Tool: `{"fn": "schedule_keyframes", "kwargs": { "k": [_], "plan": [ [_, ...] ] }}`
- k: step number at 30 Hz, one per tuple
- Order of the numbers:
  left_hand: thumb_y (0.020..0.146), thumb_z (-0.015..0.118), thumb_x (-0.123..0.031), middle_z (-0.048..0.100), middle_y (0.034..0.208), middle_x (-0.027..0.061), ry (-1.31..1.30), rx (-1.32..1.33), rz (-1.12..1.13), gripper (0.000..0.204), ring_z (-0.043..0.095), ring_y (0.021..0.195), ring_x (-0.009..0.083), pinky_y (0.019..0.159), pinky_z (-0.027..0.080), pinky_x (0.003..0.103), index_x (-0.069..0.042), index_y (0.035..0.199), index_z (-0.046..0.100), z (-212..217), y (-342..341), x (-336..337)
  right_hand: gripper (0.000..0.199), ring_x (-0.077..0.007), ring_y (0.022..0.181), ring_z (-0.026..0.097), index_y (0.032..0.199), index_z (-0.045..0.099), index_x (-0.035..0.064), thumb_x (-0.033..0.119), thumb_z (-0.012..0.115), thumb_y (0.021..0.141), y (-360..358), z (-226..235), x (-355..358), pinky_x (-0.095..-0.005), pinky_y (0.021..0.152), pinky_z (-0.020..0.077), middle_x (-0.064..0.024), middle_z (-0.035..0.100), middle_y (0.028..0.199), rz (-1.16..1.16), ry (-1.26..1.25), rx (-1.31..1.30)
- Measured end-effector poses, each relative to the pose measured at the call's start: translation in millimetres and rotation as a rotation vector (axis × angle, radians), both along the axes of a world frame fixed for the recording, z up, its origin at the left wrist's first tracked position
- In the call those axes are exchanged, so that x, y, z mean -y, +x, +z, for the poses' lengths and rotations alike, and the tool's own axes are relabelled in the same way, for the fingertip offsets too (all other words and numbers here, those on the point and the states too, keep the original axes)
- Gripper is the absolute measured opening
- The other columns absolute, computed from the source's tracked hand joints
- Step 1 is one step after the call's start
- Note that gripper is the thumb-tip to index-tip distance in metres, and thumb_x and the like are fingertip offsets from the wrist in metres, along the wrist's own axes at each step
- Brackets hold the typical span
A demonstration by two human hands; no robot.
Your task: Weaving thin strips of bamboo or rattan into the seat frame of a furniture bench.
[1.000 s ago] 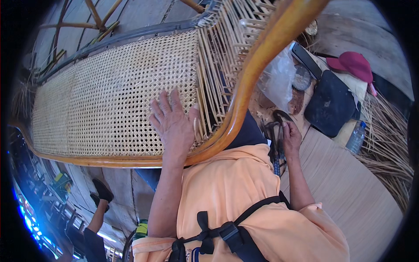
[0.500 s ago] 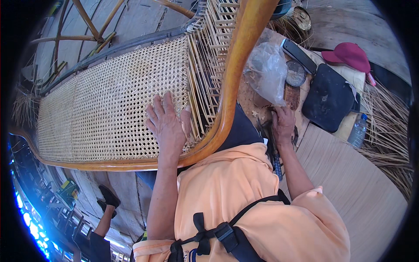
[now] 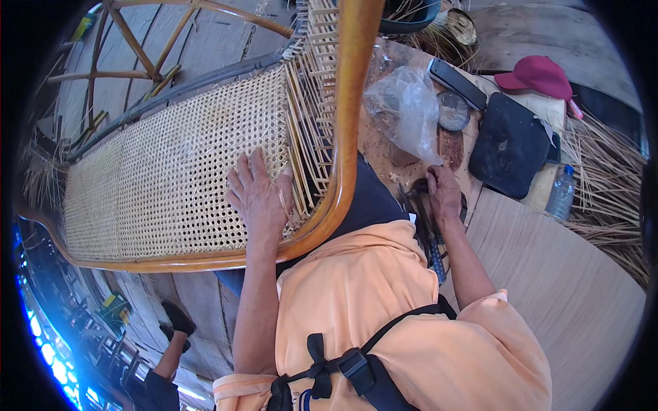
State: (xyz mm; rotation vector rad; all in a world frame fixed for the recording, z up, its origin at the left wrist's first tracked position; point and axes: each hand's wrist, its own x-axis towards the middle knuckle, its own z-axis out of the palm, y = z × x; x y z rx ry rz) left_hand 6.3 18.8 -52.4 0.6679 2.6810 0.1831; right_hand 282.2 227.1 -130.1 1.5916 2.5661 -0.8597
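Observation:
My left hand (image 3: pixel 259 198) lies flat on the woven cane panel (image 3: pixel 171 171), fingers spread, near the corner of the curved wooden frame (image 3: pixel 343 137). Beside its thumb, loose cane strands (image 3: pixel 305 130) run along the panel's right end, where the weave gives way to open rows. Over on the right, my right hand (image 3: pixel 445 195) is closed, its fingers curled together; what they hold, if anything, is hidden. Just above those fingertips hangs the lower tip of a clear plastic bag (image 3: pixel 411 113). Dark-handled hand tools (image 3: pixel 428 240) lie next to the right wrist, partly covered.
Right of the bag are a round tin (image 3: pixel 453 111), a long dark case (image 3: pixel 458 83), a black flat pouch (image 3: pixel 510 145), a maroon cap (image 3: pixel 538 77) and a water bottle (image 3: pixel 562 194). Bundled cane strips (image 3: pixel 603 185) lie at far right. Another person's leg (image 3: pixel 168 353) shows lower left.
The frame's right rail appears shifted left in the picture, as do the items at right. My left hand stays flat on the panel; my right hand remains by the tools with fingers curled.

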Motion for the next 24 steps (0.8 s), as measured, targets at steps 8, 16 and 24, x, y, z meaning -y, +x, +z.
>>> {"fn": "schedule_keyframes", "kwargs": {
  "k": [8,16,24],
  "plan": [
    [0.085,0.053,-0.045,0.032,0.143,0.0206,0.014,-0.067,-0.038,0.068,0.024,0.132,0.0450,0.106,0.016,0.058,-0.009,0.140,0.034,-4.2,0.6,1.5,0.019,-0.0321,0.095,0.058,0.104,0.059,0.0059,0.009,0.059,0.085,-10.6,-15.1,-4.9,-0.0380,0.079,0.0473,-0.0141,0.058,0.104,0.155,0.166,-0.137],
    [0.084,0.054,-0.041,0.034,0.141,0.0212,0.022,-0.129,-0.065,0.064,0.027,0.129,0.0463,0.102,0.021,0.059,-0.008,0.136,0.039,-1.5,0.9,5.9,0.016,-0.0300,0.082,0.059,0.102,0.057,0.0029,0.011,0.056,0.088,-7.3,21.3,6.8,-0.0383,0.074,0.0475,-0.0147,0.059,0.093,0.140,0.039,-0.241],
    [0.086,0.052,-0.042,0.036,0.139,0.0207,0.129,-0.142,-0.061,0.061,0.029,0.129,0.0452,0.103,0.022,0.058,-0.005,0.134,0.043,1.2,1.6,6.5,0.014,-0.0071,0.072,0.057,0.102,0.059,-0.0006,-0.002,0.058,0.088,-81.8,136.7,48.3,-0.0207,0.066,0.0469,-0.0037,0.059,0.084,-0.020,-0.580,-0.517]
  ]
}}
